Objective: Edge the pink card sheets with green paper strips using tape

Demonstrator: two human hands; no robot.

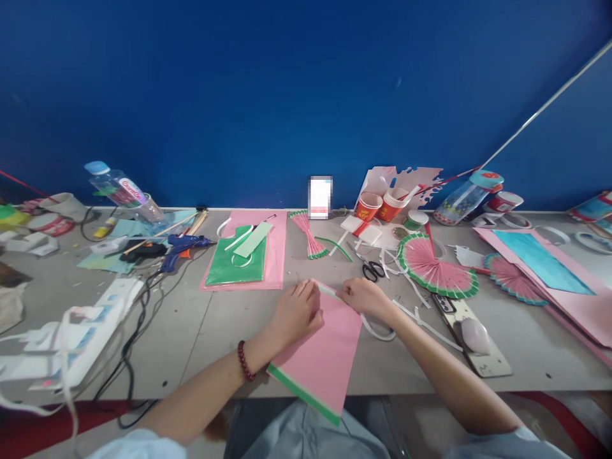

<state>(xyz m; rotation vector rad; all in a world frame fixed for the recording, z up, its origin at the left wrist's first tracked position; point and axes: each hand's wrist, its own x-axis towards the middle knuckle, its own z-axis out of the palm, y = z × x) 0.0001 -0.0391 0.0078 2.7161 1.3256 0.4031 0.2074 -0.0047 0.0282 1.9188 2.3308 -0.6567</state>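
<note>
A pink paper sheet (325, 357) with a green and white strip along its near edge lies on the grey table (205, 331) in front of me. My left hand (297, 311) rests curled on the sheet's far left corner, fingers pinched on its folded edge. My right hand (364, 297) pinches the same far edge at the right. A dark red bead bracelet (245, 361) circles my left wrist. Black scissors (371, 270) lie just beyond my right hand.
A green sheet on pink paper (243, 261), a blue glue gun (184, 245), a white power strip (71, 331) and cables lie left. Red paper cups (380, 206), watermelon paper fans (437, 268), a phone (471, 331) and large pink and teal sheets (554, 274) lie right. Blue wall behind.
</note>
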